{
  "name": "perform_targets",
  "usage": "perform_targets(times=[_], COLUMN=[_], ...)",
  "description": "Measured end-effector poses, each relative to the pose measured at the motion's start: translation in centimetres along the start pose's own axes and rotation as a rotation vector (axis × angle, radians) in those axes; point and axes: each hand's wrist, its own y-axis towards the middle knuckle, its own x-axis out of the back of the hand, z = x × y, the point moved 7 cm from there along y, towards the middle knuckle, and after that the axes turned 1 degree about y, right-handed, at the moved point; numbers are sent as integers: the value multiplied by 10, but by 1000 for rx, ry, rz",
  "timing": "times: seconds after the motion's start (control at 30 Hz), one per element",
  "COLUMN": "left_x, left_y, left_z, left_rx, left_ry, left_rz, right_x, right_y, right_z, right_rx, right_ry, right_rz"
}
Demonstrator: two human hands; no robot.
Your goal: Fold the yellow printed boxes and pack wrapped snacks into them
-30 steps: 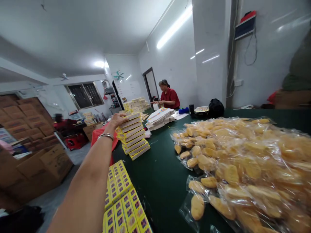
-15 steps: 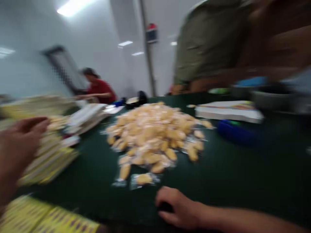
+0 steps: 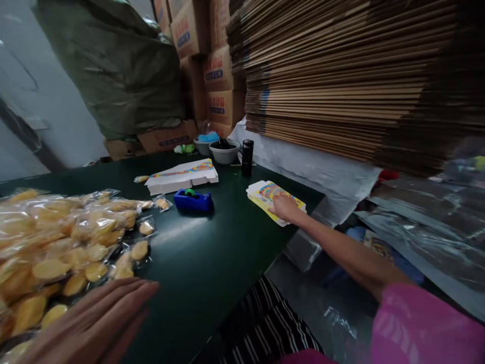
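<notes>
My right hand (image 3: 285, 206) rests on a small stack of flat, colourful printed cartons (image 3: 265, 191) near the table's right edge; its fingertips are on the top carton, and whether they grip it is hard to tell. At the lower left, my left hand (image 3: 94, 323) is stretched out flat with nothing in it, in front of a heap of yellow pieces in clear wrappers (image 3: 76, 227). A blue tape dispenser (image 3: 194, 201) with a green roll stands mid-table. Behind it lies a pile of white printed cartons (image 3: 182, 174).
Two grey bowls, one (image 3: 225, 153) beside a black cylinder (image 3: 247, 157), stand at the back of the green table (image 3: 212, 247). Flattened cardboard (image 3: 333, 96) is stacked high at the right. Brown boxes (image 3: 220, 68) and a green-covered pile (image 3: 125, 71) rise behind.
The view has swung to the right. My right hand has reached out to the printed cartons. My left hand has moved from beside the yellow cartons to the wrapped heap.
</notes>
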Motion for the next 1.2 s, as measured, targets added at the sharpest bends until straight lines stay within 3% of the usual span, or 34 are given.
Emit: perform_targets(times=[0.1,0.13,0.2,0.3,0.37,0.47,0.53,0.6,0.67,0.77,0.83,0.9,0.97,1.07,1.2], left_x=[-49,-72,-121,-183,-201,-192,-176,-157,-133,-88,-65,-59,-65,-75,-82], left_y=[16,23,30,24,18,-2,-16,-28,-40,-62,-72,-73,-71,-74,-69], left_z=[-10,-11,-5,7,17,37,45,50,60,73,68,53,42,47,55], left_rx=[45,131,463,985,1057,1039,1025,1009,1003,1000,924,793,727,822,866], left_ry=[-43,-147,-467,-1090,-1266,-1252,-1243,-1189,-1047,-771,-551,-311,-185,-341,-629], left_rz=[232,320,424,248,78,-108,-142,-129,-165,-381,-468,-408,-325,-277,-64], right_x=[-15,-15,-12,-18,-26,-20,-9,-12,-20,-21,-17,-11,-2,7,9], right_y=[-7,-14,-33,-76,-105,-121,-103,-77,-62,-62,-71,-83,-93,-99,-110], right_z=[5,14,40,97,131,154,150,150,164,190,206,222,234,245,258], right_rx=[46,82,196,467,658,818,733,628,636,713,765,853,942,1022,1157], right_ry=[-18,-16,4,73,139,368,580,745,824,835,839,814,735,549,358], right_rz=[21,8,-38,-75,-58,-116,-176,-66,114,194,220,257,257,200,223])
